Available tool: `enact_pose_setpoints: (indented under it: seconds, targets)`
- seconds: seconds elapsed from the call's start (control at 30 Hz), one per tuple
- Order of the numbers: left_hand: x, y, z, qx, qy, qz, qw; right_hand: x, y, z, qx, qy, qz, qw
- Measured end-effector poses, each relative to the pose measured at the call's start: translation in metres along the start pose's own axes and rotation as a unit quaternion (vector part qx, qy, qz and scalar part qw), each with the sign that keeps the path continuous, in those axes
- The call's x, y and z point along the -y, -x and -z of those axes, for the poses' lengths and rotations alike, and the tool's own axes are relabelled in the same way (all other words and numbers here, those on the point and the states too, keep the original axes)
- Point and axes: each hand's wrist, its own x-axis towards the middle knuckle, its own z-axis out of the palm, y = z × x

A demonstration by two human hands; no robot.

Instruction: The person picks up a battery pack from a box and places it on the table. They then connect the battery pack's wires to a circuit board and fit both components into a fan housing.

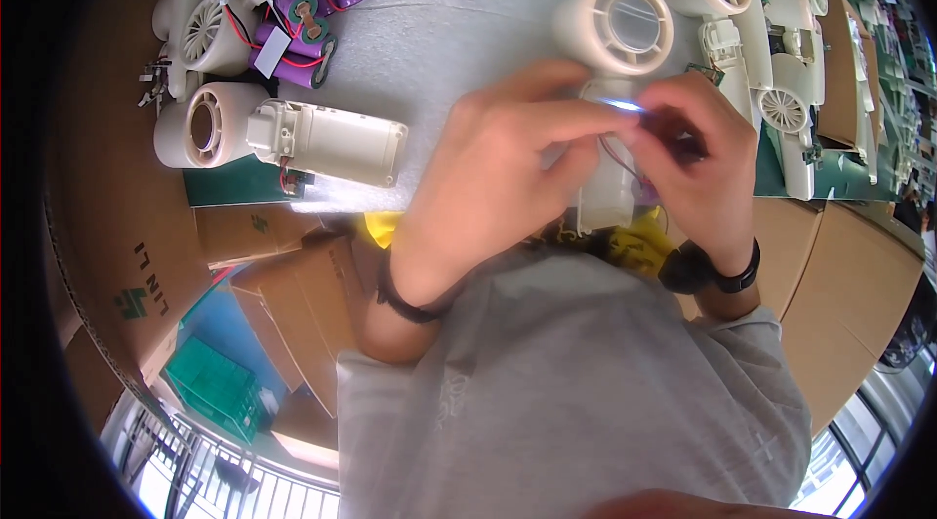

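Observation:
A white handheld fan body lies in front of me, with its round head (571,26) at the far end and its open handle shell (605,195) toward me. My left hand (512,143) reaches over the shell, fingers bent and thumb tucked in, closed near its upper part. Opposite it, my right hand (705,143) pinches at the same spot with thumb and forefinger. A bright glint (622,105) shows between the fingertips; what they hold is too small and covered to name. Thin dark wires (619,156) run down from there into the shell.
Another fan body with an open handle (342,143) lies at left. Purple battery packs (303,60) with red wires sit behind it. More white fan parts (781,50) are piled at right. Cardboard boxes (293,294) stand below the table edge, near a green crate (213,387).

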Motion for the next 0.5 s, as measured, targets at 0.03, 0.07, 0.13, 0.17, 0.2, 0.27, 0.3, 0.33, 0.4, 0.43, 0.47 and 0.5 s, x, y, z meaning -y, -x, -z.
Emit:
enact_pose_setpoints:
  seconds: [0.03, 0.07, 0.13, 0.17, 0.2, 0.27, 0.3, 0.33, 0.4, 0.43, 0.47, 0.5]
  targets:
    - [0.001, 0.0, 0.0, 0.0, 0.003, -0.001, 1.0, 0.001, 0.0, 0.001, 0.002, -0.002, 0.016, 1.0]
    - [0.001, 0.001, 0.001, 0.001, 0.007, -0.001, 1.0, 0.002, 0.0, 0.003, 0.004, -0.003, 0.031, 1.0]
    - [0.001, 0.001, 0.001, 0.002, 0.01, -0.002, 1.0, 0.005, 0.003, 0.014, -0.007, 0.033, 0.082, 0.996]
    - [0.0, 0.002, 0.002, 0.004, 0.014, 0.006, 1.0, 0.006, 0.007, 0.022, -0.018, 0.071, 0.132, 0.989]
    - [-0.002, 0.002, 0.001, 0.007, 0.02, 0.013, 1.0, 0.007, 0.013, 0.028, -0.029, 0.109, 0.18, 0.977]
    - [-0.004, 0.003, 0.0, 0.011, 0.026, 0.02, 0.999, 0.006, 0.024, 0.038, -0.021, 0.135, 0.16, 0.978]
    - [-0.003, 0.004, -0.001, 0.007, 0.027, 0.024, 0.999, 0.005, 0.028, 0.041, -0.012, 0.16, 0.141, 0.977]
    - [-0.003, 0.005, -0.001, 0.003, 0.028, 0.029, 0.999, 0.005, 0.031, 0.043, -0.003, 0.184, 0.121, 0.975]
    - [-0.002, 0.005, -0.003, 0.003, 0.031, 0.03, 0.999, 0.002, 0.035, 0.041, -0.003, 0.191, 0.125, 0.974]
    - [-0.002, 0.005, -0.004, -0.001, 0.029, 0.034, 0.999, 0.0, 0.037, 0.04, -0.001, 0.196, 0.13, 0.972]
    - [-0.002, 0.005, -0.005, -0.006, 0.027, 0.037, 0.999, -0.001, 0.038, 0.039, 0.002, 0.202, 0.135, 0.97]
    - [-0.002, 0.004, -0.007, -0.01, 0.024, 0.04, 0.999, 0.0, 0.039, 0.039, 0.001, 0.202, 0.134, 0.97]
